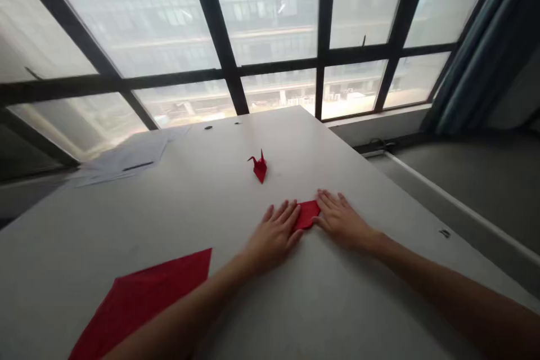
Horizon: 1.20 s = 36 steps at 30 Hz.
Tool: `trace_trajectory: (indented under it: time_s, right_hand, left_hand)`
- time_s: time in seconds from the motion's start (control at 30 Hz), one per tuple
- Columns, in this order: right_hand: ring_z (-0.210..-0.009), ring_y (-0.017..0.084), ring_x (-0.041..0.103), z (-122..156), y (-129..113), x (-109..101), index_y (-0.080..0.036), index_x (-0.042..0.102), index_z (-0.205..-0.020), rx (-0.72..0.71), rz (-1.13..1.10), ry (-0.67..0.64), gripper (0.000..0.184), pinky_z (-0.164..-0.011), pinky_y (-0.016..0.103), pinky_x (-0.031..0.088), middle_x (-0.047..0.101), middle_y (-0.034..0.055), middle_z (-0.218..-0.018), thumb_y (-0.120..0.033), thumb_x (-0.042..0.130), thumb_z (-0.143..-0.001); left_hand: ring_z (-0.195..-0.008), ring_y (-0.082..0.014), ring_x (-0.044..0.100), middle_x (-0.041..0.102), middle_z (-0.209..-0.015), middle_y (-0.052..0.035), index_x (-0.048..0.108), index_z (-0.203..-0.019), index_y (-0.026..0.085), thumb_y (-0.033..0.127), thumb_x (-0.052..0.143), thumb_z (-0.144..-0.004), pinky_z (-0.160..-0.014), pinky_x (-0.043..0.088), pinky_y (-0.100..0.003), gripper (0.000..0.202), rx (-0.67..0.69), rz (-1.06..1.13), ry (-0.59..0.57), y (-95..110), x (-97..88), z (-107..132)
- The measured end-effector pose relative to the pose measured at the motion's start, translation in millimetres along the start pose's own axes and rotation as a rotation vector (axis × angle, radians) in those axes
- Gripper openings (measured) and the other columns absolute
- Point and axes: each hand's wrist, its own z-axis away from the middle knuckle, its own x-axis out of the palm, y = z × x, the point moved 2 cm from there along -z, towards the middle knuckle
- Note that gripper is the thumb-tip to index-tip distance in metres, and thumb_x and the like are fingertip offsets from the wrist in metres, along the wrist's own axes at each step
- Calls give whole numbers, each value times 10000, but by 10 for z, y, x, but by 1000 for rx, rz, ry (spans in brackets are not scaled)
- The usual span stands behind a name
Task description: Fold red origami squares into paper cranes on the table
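A small folded piece of red paper [307, 214] lies flat on the white table [202, 202]. My left hand [277, 232] presses on its left side with the fingers stretched out and flat. On the right side, my right hand [335, 218] rests with its fingers extended, the fingertips and thumb touching the paper's edge. Both hands cover parts of the paper's sides. Beyond them stands a finished red paper crane [260, 168]. A large red sheet [147, 298] lies at the lower left, partly hidden behind my left forearm.
White papers [122, 154] lie at the table's far left with a dark pen [138, 166] on them. Dark-framed windows [270, 11] run along the back. A blue curtain [476, 50] hangs at the right, past the table's right edge.
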Motion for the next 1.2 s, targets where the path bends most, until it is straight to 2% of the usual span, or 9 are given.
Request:
trace_trajectory:
  time_s: [0.1, 0.2, 0.33, 0.43, 0.5, 0.63, 0.83, 0.97, 1.2]
  right_hand:
    - [-1490, 294, 183, 4, 76, 8, -27, 277, -1519, 117, 9, 32, 769, -1195, 545, 160, 233, 191, -1588, -587, 192, -999]
    - [-1492, 295, 174, 9, 51, -54, 1, 275, -1513, 151, 12, 121, 718, -1199, 520, 172, 230, 211, -1587, -516, 233, -1017]
    - [-1506, 236, 123, 33, -162, -174, -77, 290, -1527, -37, -23, 236, 579, -1220, 484, 114, 213, 141, -1610, -374, 264, -1030]
    - [-1504, 222, 137, 62, -313, -173, -115, 314, -1524, -169, -71, 206, 543, -1222, 475, 121, 229, 115, -1609, -326, 282, -1025]
    - [-1494, 230, 187, 71, -353, -127, -110, 297, -1530, -191, -103, 144, 562, -1217, 480, 147, 265, 129, -1594, -358, 297, -1025]
    - [-1482, 251, 229, 60, -307, -42, -111, 276, -1538, -144, -138, 65, 626, -1209, 490, 162, 285, 145, -1583, -459, 302, -1018]
    - [-1493, 268, 185, -6, -80, -36, -114, 256, -1543, -50, -125, 29, 713, -1200, 525, 138, 238, 153, -1597, -578, 229, -1003]
    - [-1499, 266, 160, -44, 61, -50, -99, 239, -1543, -3, -108, 25, 767, -1196, 542, 128, 219, 155, -1601, -626, 181, -989]
    - [-1499, 263, 161, -50, 92, -36, -110, 241, -1546, 5, -94, 27, 783, -1196, 531, 129, 223, 158, -1600, -646, 169, -979]
  left_hand:
    - [-1508, -239, 148, 147, -1626, -16, 145, -1571, 256, 523, 194, -1034, -1215, 128, -492, 602, 8, 6, 17, -13, 1, 6]
    - [-1505, -234, 163, 172, -1623, -12, 150, -1570, 272, 494, 201, -1041, -1214, 142, -484, 576, 11, 13, 35, -20, 4, 7]
    - [-1499, -235, 188, 222, -1613, -24, 196, -1563, 270, 475, 232, -1042, -1212, 160, -487, 561, 9, 16, 58, -18, 13, 2]
    - [-1498, -239, 192, 241, -1608, -36, 197, -1563, 251, 493, 258, -1034, -1212, 159, -493, 584, 0, 16, 68, -19, 25, 2]
    - [-1498, -238, 193, 246, -1606, -41, 190, -1565, 245, 497, 270, -1032, -1213, 161, -489, 595, -2, 20, 73, -20, 31, 3]
    - [-1498, -231, 193, 246, -1608, -43, 168, -1568, 259, 480, 290, -1032, -1213, 167, -479, 593, 5, 37, 89, -17, 24, 9]
    - [-1504, -261, 161, 243, -1610, -33, 256, -1546, 297, 531, 306, -1017, -1206, 157, -524, 580, 30, 52, 72, -9, -13, 17]
    - [-1506, -261, 153, 223, -1614, -31, 238, -1552, 287, 537, 287, -1019, -1208, 155, -522, 591, 25, 49, 61, -13, -24, 14]
    - [-1504, -256, 157, 244, -1606, -44, 211, -1562, 245, 537, 271, -1020, -1212, 169, -498, 618, -1, 43, 70, -11, -20, 15]
